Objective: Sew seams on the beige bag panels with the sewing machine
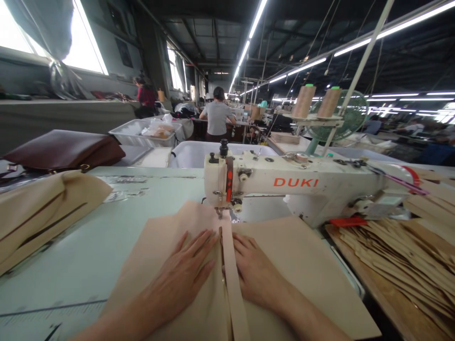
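Observation:
A beige fabric piece lies flat on the sewing table under the needle of a white DUKI sewing machine. A narrow beige strip runs up its middle toward the presser foot. My left hand lies flat on the fabric just left of the strip, fingers stretched out toward the needle. My right hand rests flat just right of the strip, fingers extended and touching its edge. Neither hand grips anything.
A folded beige stack and a brown bag sit at the left. Many cut beige strips pile up at the right. White bins, thread cones, a green fan and other workers are beyond.

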Action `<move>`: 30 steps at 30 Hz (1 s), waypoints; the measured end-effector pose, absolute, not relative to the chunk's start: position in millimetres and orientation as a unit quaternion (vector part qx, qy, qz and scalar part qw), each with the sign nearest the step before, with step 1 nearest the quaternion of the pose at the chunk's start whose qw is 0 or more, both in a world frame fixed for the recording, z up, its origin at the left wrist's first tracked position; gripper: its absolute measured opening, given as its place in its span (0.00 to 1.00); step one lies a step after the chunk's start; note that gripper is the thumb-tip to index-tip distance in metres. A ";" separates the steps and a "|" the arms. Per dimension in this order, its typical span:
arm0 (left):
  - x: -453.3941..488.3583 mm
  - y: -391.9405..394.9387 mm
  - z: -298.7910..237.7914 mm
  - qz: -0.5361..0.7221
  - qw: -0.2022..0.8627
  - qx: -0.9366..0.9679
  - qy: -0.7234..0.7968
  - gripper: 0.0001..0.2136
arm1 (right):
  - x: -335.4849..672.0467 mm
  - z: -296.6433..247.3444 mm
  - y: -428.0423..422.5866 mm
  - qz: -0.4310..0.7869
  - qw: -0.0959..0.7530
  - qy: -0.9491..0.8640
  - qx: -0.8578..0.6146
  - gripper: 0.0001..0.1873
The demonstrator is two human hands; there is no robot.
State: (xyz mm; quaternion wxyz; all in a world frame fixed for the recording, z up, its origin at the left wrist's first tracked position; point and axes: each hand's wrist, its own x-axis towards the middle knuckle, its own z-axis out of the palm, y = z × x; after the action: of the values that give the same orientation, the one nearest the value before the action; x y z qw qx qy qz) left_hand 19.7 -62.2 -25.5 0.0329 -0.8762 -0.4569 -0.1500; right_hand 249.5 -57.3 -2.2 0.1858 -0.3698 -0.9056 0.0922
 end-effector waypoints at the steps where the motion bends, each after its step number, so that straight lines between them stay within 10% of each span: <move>1: 19.6 -62.8 -24.3 -0.148 0.033 -0.877 -0.455 0.26 | 249.6 -2.5 -57.0 0.090 0.184 -0.906 -0.370 0.23; 30: 26.1 -61.7 -13.2 -0.151 0.014 -0.886 -0.439 0.25 | 254.3 2.1 -49.8 0.175 0.238 -0.878 -0.376 0.19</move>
State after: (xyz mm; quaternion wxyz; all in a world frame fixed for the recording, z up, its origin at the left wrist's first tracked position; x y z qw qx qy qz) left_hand 26.1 -61.7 -13.2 0.0139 -0.8855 -0.4389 -0.1515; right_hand 254.3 -49.8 2.1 0.2379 -0.3757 -0.8783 0.1755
